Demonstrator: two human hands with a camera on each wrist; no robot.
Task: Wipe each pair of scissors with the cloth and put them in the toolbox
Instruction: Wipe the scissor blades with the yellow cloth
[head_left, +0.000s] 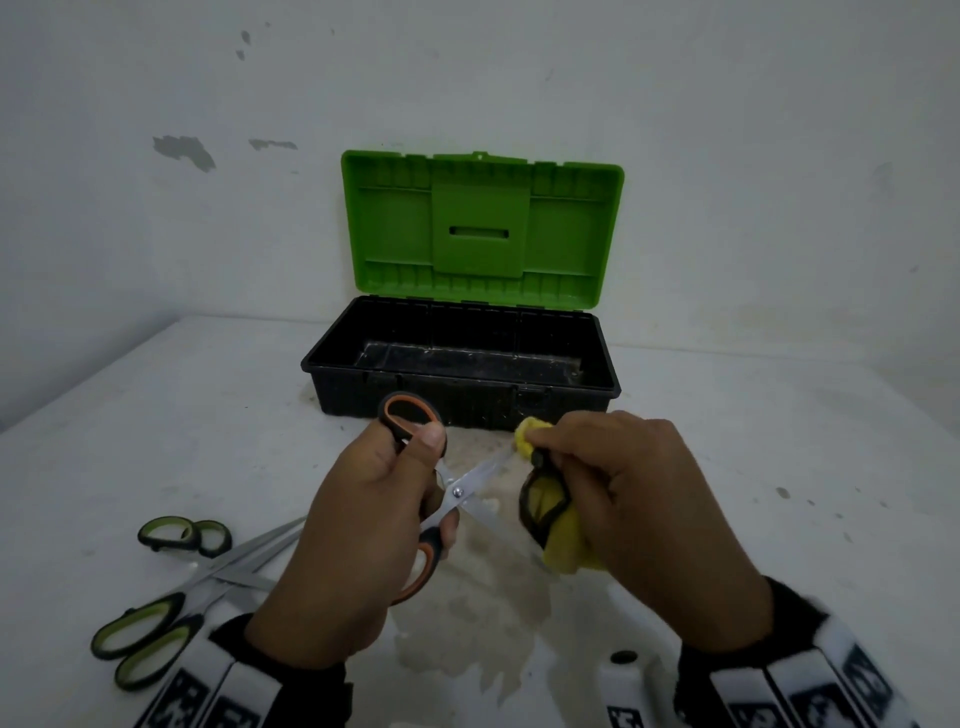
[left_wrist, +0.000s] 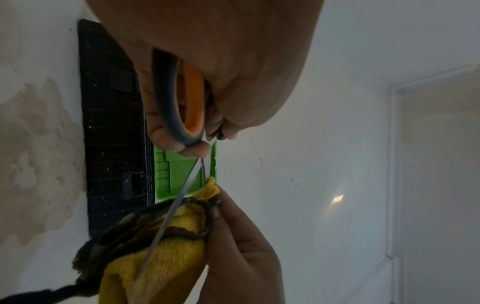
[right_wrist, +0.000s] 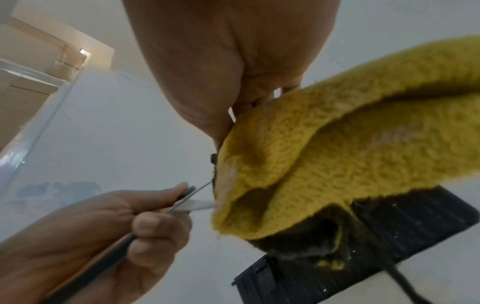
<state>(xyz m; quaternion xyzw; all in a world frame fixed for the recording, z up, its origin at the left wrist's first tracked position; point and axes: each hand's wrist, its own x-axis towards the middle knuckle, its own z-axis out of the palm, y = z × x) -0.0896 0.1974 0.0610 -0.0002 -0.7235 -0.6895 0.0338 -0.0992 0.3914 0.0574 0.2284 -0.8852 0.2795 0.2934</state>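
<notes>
My left hand (head_left: 395, 499) grips the orange-and-black handles of a pair of scissors (head_left: 467, 480), blades spread apart, above the table. My right hand (head_left: 613, 488) holds a yellow cloth (head_left: 558, 535) with a dark border, pinching it around the tip of the upper blade. In the left wrist view the scissors handle (left_wrist: 182, 102) sits in my fingers and a blade runs down across the cloth (left_wrist: 166, 257). The right wrist view shows the cloth (right_wrist: 324, 154) bunched over the blade ends. The toolbox (head_left: 462, 364), black with an open green lid, stands behind my hands; nothing shows inside it.
Two pairs of green-handled scissors (head_left: 171, 587) lie crossed on the white table (head_left: 779, 493) at the front left. A damp stain (head_left: 467, 634) spreads under my hands. A small white object (head_left: 623, 675) lies near my right wrist. Walls close the back.
</notes>
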